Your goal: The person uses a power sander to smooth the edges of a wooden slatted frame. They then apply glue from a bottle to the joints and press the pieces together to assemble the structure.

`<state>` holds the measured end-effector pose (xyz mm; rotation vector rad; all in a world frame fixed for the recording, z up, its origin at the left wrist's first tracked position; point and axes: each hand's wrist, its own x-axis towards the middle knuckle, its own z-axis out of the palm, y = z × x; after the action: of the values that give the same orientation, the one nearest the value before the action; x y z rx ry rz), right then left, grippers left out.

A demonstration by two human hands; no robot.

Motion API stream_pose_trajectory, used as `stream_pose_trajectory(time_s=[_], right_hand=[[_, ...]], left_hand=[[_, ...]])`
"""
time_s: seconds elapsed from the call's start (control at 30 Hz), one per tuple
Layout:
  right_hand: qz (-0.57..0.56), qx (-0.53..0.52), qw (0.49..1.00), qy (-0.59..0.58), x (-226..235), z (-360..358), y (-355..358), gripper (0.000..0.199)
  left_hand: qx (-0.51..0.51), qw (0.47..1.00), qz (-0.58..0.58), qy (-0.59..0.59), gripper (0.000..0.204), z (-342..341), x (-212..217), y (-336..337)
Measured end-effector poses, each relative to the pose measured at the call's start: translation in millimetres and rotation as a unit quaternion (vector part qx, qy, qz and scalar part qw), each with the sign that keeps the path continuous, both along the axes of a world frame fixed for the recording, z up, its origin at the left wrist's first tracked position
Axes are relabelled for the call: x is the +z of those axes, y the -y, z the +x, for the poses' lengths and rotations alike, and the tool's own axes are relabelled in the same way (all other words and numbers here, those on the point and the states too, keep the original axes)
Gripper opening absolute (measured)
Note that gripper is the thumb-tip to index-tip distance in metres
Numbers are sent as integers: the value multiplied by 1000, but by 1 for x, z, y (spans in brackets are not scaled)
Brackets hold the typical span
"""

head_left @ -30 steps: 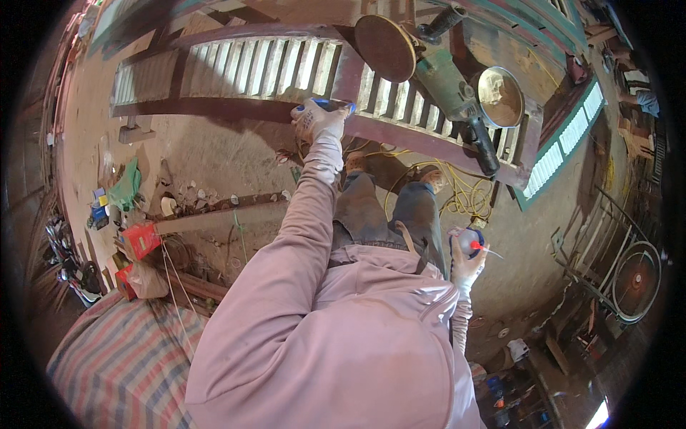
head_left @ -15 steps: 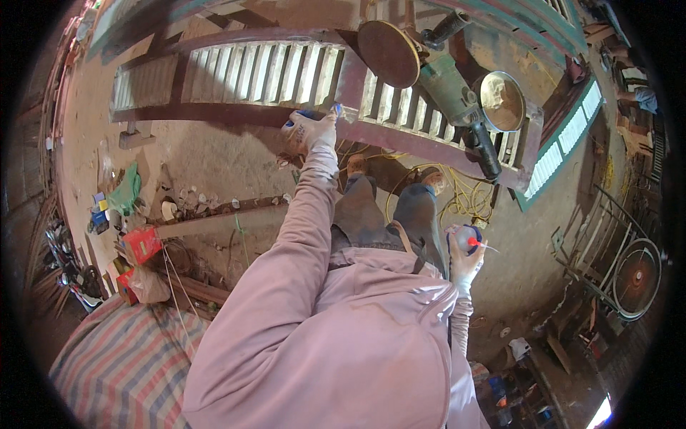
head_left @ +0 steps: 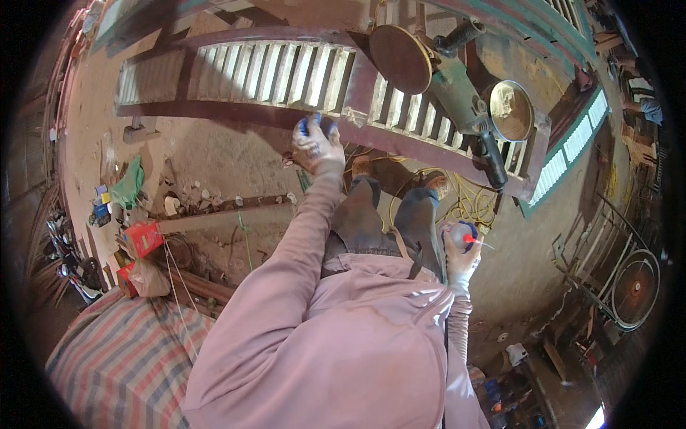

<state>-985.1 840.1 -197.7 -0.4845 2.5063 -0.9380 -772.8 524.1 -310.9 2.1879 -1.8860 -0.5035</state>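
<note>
My left hand (head_left: 319,149), in a pale glove with blue fingertips, is at the near edge of a louvred wooden shutter panel (head_left: 286,113). Its fingers are loosely bent and apart, and I see nothing in them. Whether the fingertips touch the dark red frame, I cannot tell. On the right, my right hand (head_left: 461,266) is wrapped round a translucent squeeze bottle (head_left: 457,234) with a red cap and a thin nozzle. An angle grinder (head_left: 457,93) with a large round disc lies across the panel's right part, beside a round tin (head_left: 510,111) of brownish stuff.
Yellow cord (head_left: 468,204) lies coiled on the floor beyond my feet. A green-framed shutter (head_left: 568,150) stands at the right, near a wheeled metal frame (head_left: 636,286). To the left are a red box (head_left: 143,238), a green bag (head_left: 128,184) and a striped sheet (head_left: 121,365).
My left hand has drawn slightly back from the panel's edge, and its fingers have turned. My right hand keeps its hold on the bottle. The whole view has shifted a little.
</note>
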Motion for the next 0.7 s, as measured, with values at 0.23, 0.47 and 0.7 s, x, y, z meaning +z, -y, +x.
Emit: stream_pose_trajectory(time_s=[0.23, 0.47, 0.7], right_hand=[[2, 39, 999, 21, 12, -3, 17, 60], [-11, 40, 990, 134, 15, 4, 46, 63], [-147, 126, 953, 232, 8, 10, 96, 57]], left_hand=[[-352, 891, -68, 278, 86, -6, 15, 13], [-586, 793, 45, 160, 98, -2, 40, -10], [-468, 868, -83, 143, 94, 12, 30, 14]])
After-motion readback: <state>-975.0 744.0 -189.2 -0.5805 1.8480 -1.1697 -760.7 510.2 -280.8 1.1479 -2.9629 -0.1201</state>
